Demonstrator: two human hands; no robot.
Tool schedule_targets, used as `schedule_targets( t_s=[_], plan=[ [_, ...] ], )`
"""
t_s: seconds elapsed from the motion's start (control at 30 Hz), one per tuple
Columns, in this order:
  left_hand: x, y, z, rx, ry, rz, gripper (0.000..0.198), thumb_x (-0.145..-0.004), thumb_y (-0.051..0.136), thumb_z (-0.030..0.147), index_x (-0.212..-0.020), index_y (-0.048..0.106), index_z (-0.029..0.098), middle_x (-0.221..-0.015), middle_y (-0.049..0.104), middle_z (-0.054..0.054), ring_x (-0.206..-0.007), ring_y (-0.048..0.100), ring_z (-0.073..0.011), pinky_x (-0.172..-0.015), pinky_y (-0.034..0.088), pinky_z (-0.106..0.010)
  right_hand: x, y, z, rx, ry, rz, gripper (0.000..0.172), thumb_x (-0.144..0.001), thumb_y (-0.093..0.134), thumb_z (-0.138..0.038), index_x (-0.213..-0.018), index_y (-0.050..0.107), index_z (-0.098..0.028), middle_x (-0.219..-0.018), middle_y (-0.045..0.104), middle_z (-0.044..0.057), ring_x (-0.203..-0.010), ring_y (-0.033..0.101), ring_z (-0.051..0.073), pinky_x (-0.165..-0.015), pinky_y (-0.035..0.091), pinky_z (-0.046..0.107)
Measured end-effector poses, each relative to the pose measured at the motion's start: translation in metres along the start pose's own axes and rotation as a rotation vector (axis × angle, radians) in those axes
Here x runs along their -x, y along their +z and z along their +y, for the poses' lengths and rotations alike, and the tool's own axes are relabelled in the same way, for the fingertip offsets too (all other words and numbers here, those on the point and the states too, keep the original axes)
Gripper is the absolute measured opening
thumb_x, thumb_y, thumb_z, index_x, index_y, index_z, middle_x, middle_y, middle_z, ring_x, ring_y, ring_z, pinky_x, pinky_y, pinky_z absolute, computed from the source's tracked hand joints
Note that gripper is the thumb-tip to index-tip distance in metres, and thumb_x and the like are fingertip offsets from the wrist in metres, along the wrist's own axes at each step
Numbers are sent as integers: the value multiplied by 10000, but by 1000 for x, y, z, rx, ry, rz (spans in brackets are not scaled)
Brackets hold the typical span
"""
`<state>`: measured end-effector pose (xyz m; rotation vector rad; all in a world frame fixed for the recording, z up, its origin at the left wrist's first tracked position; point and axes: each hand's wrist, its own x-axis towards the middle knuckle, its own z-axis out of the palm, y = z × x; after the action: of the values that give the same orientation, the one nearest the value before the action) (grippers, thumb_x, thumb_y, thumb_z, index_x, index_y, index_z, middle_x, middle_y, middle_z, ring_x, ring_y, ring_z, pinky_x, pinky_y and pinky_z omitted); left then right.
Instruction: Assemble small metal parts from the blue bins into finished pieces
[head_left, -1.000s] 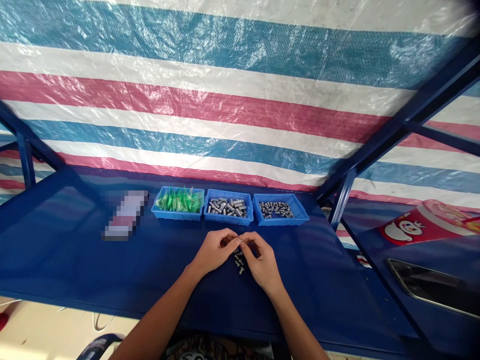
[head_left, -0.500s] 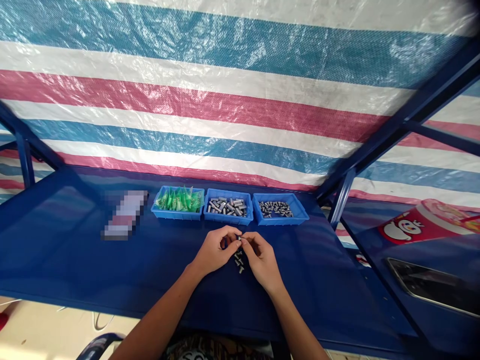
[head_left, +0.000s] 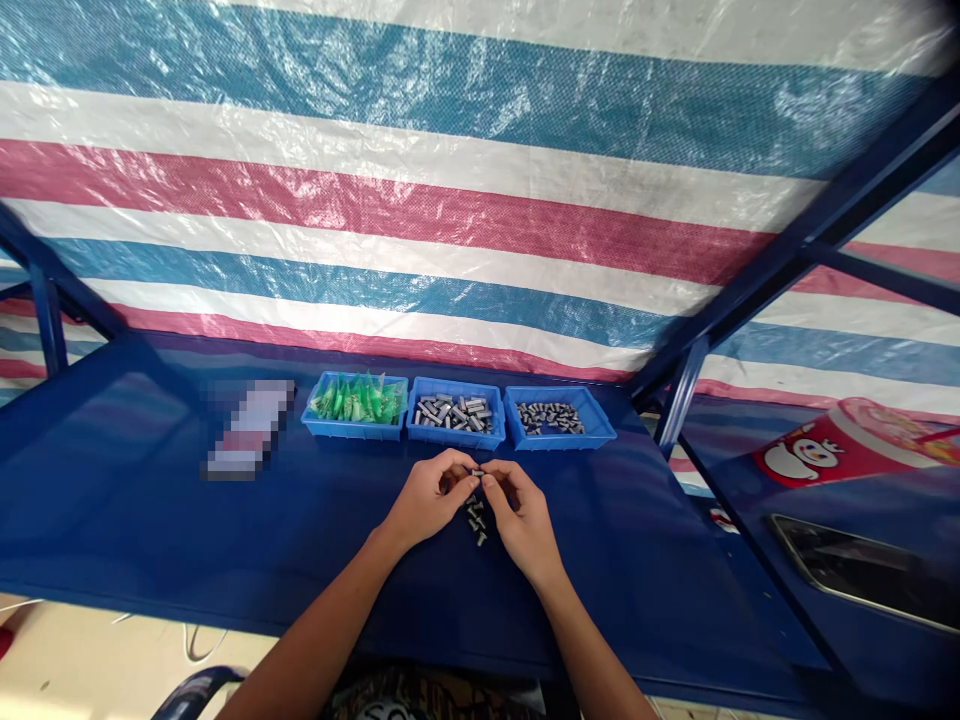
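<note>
Between the fingertips of both hands is a small metal screw point(head_left: 477, 473), lying roughly level; its finer shape is too small to make out. My left hand point(head_left: 435, 497) pinches it from the left with thumb and forefinger. From the other side my right hand point(head_left: 523, 512) closes thumb and forefinger on it, the two hands almost touching. Just below the fingertips, several loose screws point(head_left: 477, 521) lie in a short line on the blue tabletop point(head_left: 315, 540).
Three blue bins stand in a row beyond my hands: green packets in the left bin point(head_left: 352, 431), metal cylinders in the middle bin point(head_left: 456, 437), small screws in the right bin point(head_left: 564, 441). A phone point(head_left: 862, 570) and red cup point(head_left: 832, 445) lie right, past a frame post point(head_left: 681, 395).
The held screw now shows more plainly between the fingertips and lies more level. Both hands have shifted only slightly; the bins and loose screws have stayed put.
</note>
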<state>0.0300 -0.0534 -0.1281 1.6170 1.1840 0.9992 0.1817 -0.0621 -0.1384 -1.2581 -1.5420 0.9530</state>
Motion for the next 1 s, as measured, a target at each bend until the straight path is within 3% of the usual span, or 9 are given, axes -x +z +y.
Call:
schedule_targets(
  t_s=[0.17, 0.33, 0.5, 0.7, 0.83, 1.0],
  plan=[
    [2, 1, -3, -6, 53, -22, 146, -811, 559, 214, -922, 631, 151, -643, 583, 26, -537, 467, -90, -552, 362, -221, -1, -1, 0, -7, 24, -33, 287, -884, 487, -411, -755, 598, -179, -634, 555, 1, -567, 498, 135, -538, 386, 251],
    [2, 0, -1, 11, -18, 9, 212, -834, 554, 273, -990, 632, 152, -663, 583, 20, -562, 481, -101, -553, 363, -225, -1, 0, 2, -22, -1, -24, 233, -865, 518, -395, -832, 601, -180, -692, 592, 16, -607, 533, 147, -567, 419, 260],
    [2, -2, 1, 50, -88, -30, 311, -891, 471, 359, -731, 626, 142, -624, 570, 3, -577, 495, -113, -546, 364, -230, -1, 1, -2, -23, -45, -40, 178, -864, 532, -350, -834, 608, -191, -723, 610, 21, -652, 567, 157, -602, 437, 269],
    [1, -1, -1, 88, -71, -33, 223, -857, 526, 326, -875, 650, 142, -735, 637, -29, -651, 553, -134, -596, 418, -237, -1, 0, -2, -42, -57, -33, 177, -860, 551, -355, -889, 627, -197, -724, 599, 15, -659, 561, 156, -619, 443, 272],
    [0, -1, 0, 76, -35, -18, 223, -835, 553, 289, -959, 666, 142, -700, 612, -15, -587, 497, -113, -562, 382, -234, -1, -1, -2, -104, 52, -8, 282, -864, 524, -458, -820, 601, -190, -668, 581, 6, -605, 530, 146, -550, 426, 251],
    [1, 0, 2, 40, 8, -34, 217, -806, 572, 229, -975, 683, 148, -676, 594, 5, -540, 431, -90, -540, 346, -229, -1, -2, -4, -105, 53, -41, 320, -844, 548, -484, -747, 600, -184, -649, 583, 12, -589, 524, 145, -543, 424, 254]
  ],
)
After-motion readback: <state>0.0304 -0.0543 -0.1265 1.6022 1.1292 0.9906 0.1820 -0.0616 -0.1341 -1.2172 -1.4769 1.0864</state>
